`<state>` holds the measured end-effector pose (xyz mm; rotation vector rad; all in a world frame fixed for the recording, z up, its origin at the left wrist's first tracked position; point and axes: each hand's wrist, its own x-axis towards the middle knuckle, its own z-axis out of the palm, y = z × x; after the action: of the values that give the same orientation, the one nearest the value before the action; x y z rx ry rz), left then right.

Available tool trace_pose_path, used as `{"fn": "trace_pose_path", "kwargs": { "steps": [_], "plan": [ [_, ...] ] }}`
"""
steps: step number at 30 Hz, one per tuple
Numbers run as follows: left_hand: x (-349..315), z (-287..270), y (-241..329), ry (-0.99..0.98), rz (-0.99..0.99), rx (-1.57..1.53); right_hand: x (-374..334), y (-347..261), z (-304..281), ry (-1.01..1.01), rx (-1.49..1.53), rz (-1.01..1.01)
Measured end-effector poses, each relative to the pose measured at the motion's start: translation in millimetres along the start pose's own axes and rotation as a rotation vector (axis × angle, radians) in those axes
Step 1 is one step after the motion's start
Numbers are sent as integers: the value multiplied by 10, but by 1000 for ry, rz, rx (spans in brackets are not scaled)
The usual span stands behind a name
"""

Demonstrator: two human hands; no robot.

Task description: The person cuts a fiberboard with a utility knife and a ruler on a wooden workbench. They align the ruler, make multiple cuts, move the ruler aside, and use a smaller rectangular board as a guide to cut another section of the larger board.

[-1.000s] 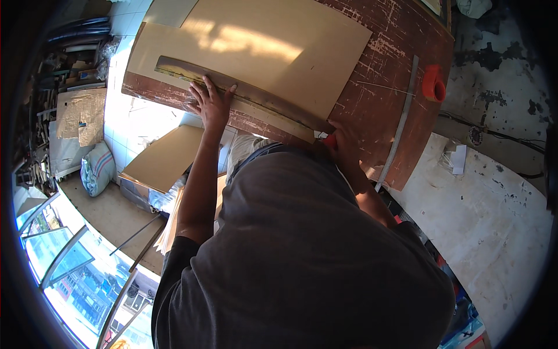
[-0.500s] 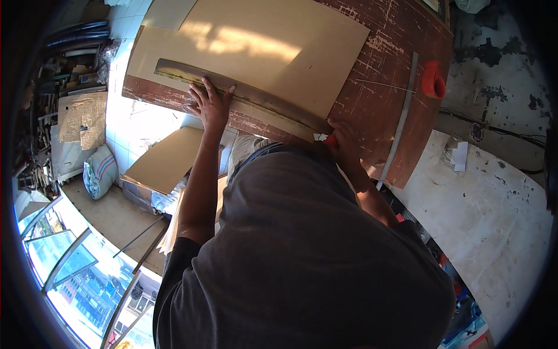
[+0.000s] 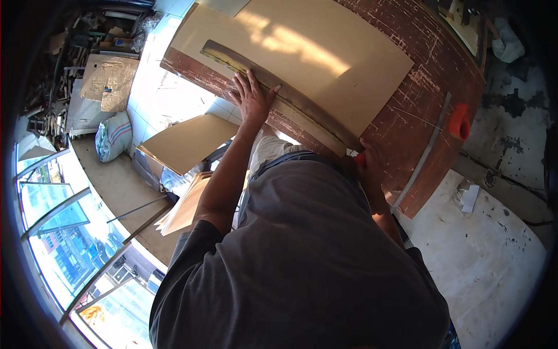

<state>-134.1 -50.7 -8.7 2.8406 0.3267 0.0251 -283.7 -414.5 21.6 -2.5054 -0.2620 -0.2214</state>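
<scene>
A large brown board sheet [image 3: 372, 75] lies on the worn red-brown table [image 3: 407, 125]. Along its near side runs a long, dark straightedge [image 3: 305, 104], slanting down to the right. My left hand [image 3: 254, 102] rests on the middle of the straightedge, fingers spread and pressing flat. At the straightedge's right end, close to my body, my right hand [image 3: 373, 166] is closed around a small red tool [image 3: 360, 159]. Only a bit of red shows, so its kind and its tip are hidden.
A red ring-shaped roll [image 3: 460, 122] and a long grey metal strip [image 3: 427, 148] lie on the table's right part. More brown sheets [image 3: 189, 139] are stacked at lower left, near a whitish sack [image 3: 114, 136]. A pale, stained surface [image 3: 465, 250] is at right.
The whole view has turned and shifted, so the table sits further right. Both hands keep their places on the straightedge and the red tool, with no clear movement of their own.
</scene>
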Motion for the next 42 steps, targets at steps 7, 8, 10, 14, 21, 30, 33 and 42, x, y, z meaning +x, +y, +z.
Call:
{"fn": "trace_pose_path", "kwargs": {
  "steps": [7,8,10,14,21,30,33,42],
  "plan": [
    [6,-45,16,-29,-41,-44,-40,101,47,-59,23,-17],
    [-1,-36,10,-35,-48,-58,-59,117,60,-72,35,18],
    [-5,5,-17,-37,-56,-71,-86,115,83,-86,49,50],
    [-25,27,-32,9,-25,-105,-81,79,83,-117,114,155],
    [-17,-2,-1,20,-11,-120,15,11,5,-90,49,61],
    [-50,26,15,33,-12,-123,-4,87,10,-73,23,9],
    [-25,50,47,35,-11,-75,3,12,-30,-112,50,82],
    [-161,-301,280,-174,46,0,56,-18,-27,-96,33,64]
  ]
}}
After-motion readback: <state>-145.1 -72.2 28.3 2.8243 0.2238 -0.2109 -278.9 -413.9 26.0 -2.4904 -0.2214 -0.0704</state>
